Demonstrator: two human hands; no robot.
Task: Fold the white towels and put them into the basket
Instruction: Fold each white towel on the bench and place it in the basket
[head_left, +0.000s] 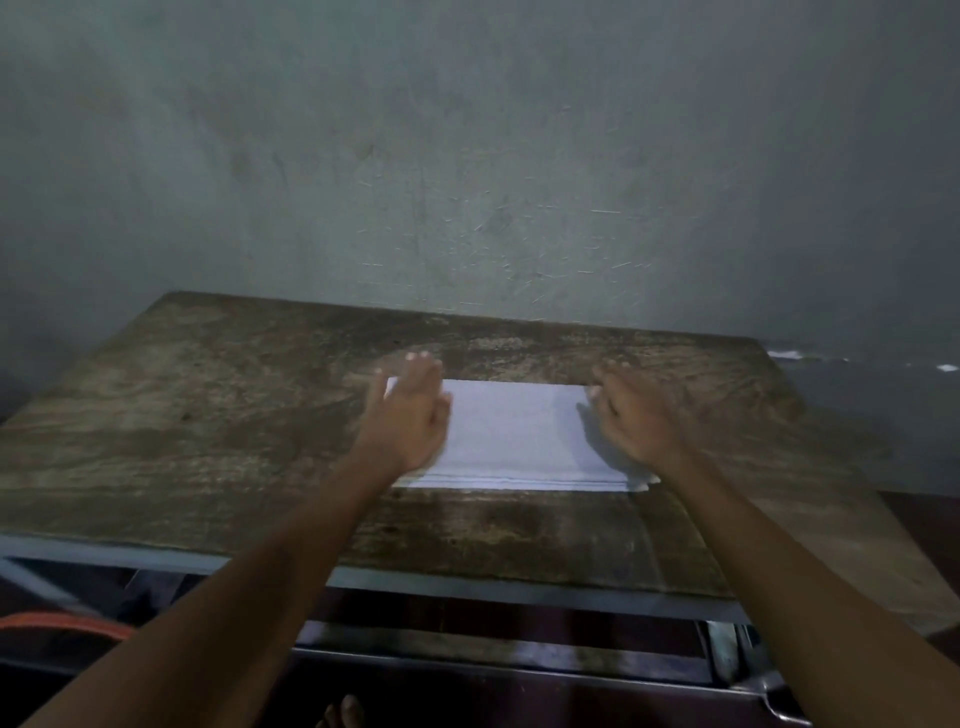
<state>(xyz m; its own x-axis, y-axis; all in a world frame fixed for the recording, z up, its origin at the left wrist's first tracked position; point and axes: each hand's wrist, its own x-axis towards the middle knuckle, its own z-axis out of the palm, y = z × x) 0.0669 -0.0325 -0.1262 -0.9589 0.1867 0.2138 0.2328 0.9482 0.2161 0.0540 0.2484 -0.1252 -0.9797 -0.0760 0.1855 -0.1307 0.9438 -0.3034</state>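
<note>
Worn wooden worktop (208, 415) against a grey wall (467, 156) carries the folded white towel (509, 436) mid-surface; left hand (410, 415) and right hand (639, 421) (both blurred) cover its ends, grip wide, fingers straight.

The towel (511, 435) lies on the table (218, 415), left hand (410, 410) and right hand (636, 415) at its ends.

Bare forearms (249, 597), bare toes (343, 716).

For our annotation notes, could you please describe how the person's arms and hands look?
The left forearm and right forearm are bare, with no sleeves in view. The left hand and right hand wear no gloves, and no watch or bracelet shows. Blur hides any rings.
</note>
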